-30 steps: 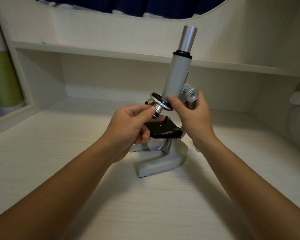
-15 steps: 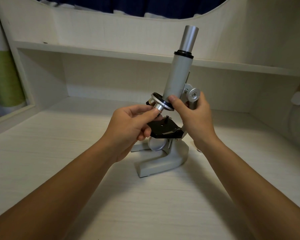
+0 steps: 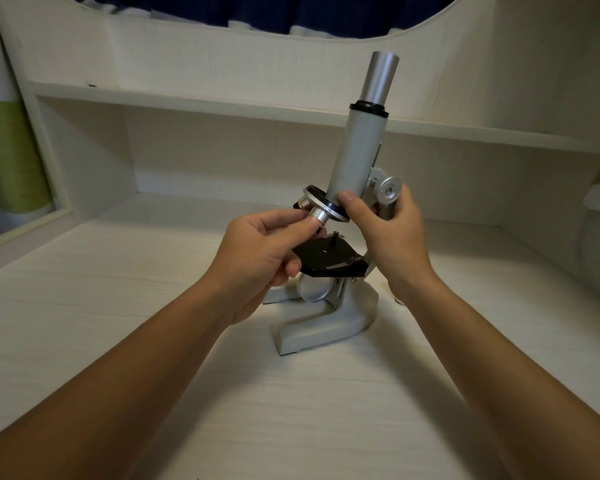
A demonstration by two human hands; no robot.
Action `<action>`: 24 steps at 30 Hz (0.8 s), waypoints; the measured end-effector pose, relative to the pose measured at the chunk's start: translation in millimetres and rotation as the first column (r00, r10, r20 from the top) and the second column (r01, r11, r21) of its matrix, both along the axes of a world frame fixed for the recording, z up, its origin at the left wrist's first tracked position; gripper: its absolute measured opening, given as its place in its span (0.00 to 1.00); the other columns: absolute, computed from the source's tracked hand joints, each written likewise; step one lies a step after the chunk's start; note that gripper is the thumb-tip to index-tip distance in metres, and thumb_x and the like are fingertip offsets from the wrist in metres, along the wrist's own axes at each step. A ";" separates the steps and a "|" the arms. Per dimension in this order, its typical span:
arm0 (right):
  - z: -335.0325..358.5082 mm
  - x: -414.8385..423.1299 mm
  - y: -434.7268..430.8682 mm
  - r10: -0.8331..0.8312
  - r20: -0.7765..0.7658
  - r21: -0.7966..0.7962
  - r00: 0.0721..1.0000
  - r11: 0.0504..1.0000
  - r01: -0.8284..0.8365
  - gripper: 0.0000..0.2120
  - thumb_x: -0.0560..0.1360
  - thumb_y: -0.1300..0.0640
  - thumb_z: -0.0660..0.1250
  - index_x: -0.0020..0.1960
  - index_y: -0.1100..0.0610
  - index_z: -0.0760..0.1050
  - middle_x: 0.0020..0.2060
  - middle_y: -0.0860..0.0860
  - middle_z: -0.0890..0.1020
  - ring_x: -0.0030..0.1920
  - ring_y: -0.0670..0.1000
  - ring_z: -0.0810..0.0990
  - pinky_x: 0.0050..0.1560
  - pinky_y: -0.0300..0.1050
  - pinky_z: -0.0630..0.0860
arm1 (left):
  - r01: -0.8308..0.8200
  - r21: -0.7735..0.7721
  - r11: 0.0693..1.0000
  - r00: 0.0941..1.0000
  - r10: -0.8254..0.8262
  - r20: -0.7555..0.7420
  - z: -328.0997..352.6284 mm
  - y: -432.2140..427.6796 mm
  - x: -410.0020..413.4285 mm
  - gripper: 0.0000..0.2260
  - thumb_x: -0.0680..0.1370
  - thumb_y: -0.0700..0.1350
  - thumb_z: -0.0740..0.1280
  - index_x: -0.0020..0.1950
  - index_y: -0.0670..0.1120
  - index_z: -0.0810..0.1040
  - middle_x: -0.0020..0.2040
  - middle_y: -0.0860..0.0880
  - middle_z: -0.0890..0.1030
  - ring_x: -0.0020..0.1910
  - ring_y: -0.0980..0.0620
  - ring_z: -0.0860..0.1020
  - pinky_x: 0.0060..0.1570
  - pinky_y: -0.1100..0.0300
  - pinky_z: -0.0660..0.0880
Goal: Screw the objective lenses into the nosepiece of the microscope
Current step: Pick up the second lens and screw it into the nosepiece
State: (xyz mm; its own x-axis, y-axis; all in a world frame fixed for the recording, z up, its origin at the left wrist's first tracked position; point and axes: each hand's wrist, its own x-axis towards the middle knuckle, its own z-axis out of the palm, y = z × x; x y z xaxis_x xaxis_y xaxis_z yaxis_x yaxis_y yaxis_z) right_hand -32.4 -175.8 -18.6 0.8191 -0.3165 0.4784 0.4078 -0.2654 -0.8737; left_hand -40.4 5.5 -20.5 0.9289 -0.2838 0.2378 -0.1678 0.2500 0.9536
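Metal like this objective lens (image 3: 318,216) is small, stiff and slick, with fragile glass at its tip, so my left hand (image 3: 257,258) pinches its barrel between thumb and forefinger, right under the nosepiece (image 3: 321,201) of the microscope (image 3: 359,161) near the back edge of the desk (image 3: 101,306). My right hand (image 3: 392,233) curls round the microscope's arm, thumb pressed on the nosepiece rim; fine threads, I judge, want light, straight turning

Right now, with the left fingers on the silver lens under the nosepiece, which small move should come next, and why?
Probably a short twist of the objective lens with the left hand. Its fingertips pinch the lens's lower end, the lens top meets the nosepiece, and the right hand grips the microscope beside the tube base. Whether the thread is fully home cannot be seen.
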 end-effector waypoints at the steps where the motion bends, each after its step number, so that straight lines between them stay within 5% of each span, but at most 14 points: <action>1: 0.1 0.1 -0.3 0.002 -0.001 0.000 1.000 1.000 -0.002 0.26 0.62 0.32 0.74 0.54 0.44 0.76 0.50 0.55 0.85 0.48 0.47 0.79 0.52 0.45 0.79 | 0.011 -0.003 1.000 1.000 -0.011 -0.016 0.1 -0.7 -0.3 0.13 0.76 0.49 0.70 0.55 0.42 0.83 0.47 0.43 0.88 0.19 0.57 0.69 0.17 0.69 0.64; 5: 0.6 0.3 0.0 0.002 -0.006 0.007 1.000 1.000 -0.002 0.28 0.61 0.32 0.74 0.55 0.46 0.77 0.51 0.57 0.85 0.48 0.47 0.80 0.54 0.48 0.80 | 0.053 0.001 0.999 0.998 -0.053 -0.044 -0.3 -2.9 -0.5 0.14 0.82 0.47 0.64 0.56 0.38 0.81 0.48 0.41 0.87 0.16 0.56 0.68 0.17 0.69 0.63; 11: 0.9 0.0 -0.1 -0.010 -0.013 -0.011 1.000 1.000 0.010 0.28 0.61 0.31 0.74 0.54 0.46 0.76 0.54 0.60 0.84 0.46 0.47 0.79 0.52 0.47 0.80 | -0.044 0.003 0.999 0.999 0.044 0.030 -2.4 -0.7 2.2 0.12 0.75 0.43 0.73 0.57 0.40 0.82 0.45 0.44 0.88 0.20 0.56 0.70 0.18 0.68 0.66; 16: 1.0 -0.3 0.8 -0.022 -0.011 -0.012 1.000 1.000 0.022 0.29 0.62 0.32 0.75 0.56 0.47 0.77 0.57 0.60 0.85 0.56 0.60 0.84 0.61 0.57 0.81 | 0.006 0.052 0.999 0.999 -0.004 -0.032 -0.8 -3.3 -0.5 0.12 0.81 0.51 0.65 0.55 0.45 0.83 0.48 0.46 0.88 0.18 0.55 0.70 0.18 0.67 0.63; 24: 1.9 -0.9 0.7 -0.006 -0.009 -0.007 1.000 1.000 0.006 0.27 0.61 0.32 0.75 0.54 0.45 0.76 0.57 0.58 0.85 0.50 0.49 0.82 0.54 0.44 0.79 | -0.089 0.065 0.994 0.996 0.088 0.017 -0.7 -0.5 1.1 0.10 0.76 0.49 0.72 0.54 0.46 0.84 0.45 0.46 0.88 0.20 0.56 0.69 0.21 0.67 0.66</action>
State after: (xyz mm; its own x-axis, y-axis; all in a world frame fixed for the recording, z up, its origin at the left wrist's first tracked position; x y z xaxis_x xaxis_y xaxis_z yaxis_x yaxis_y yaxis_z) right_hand -33.3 -175.1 -16.7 0.8214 -0.3185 0.4732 0.3982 -0.2737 -0.8755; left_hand -39.3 5.0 -21.2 0.9476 -0.2165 0.2348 -0.2002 0.1704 0.9648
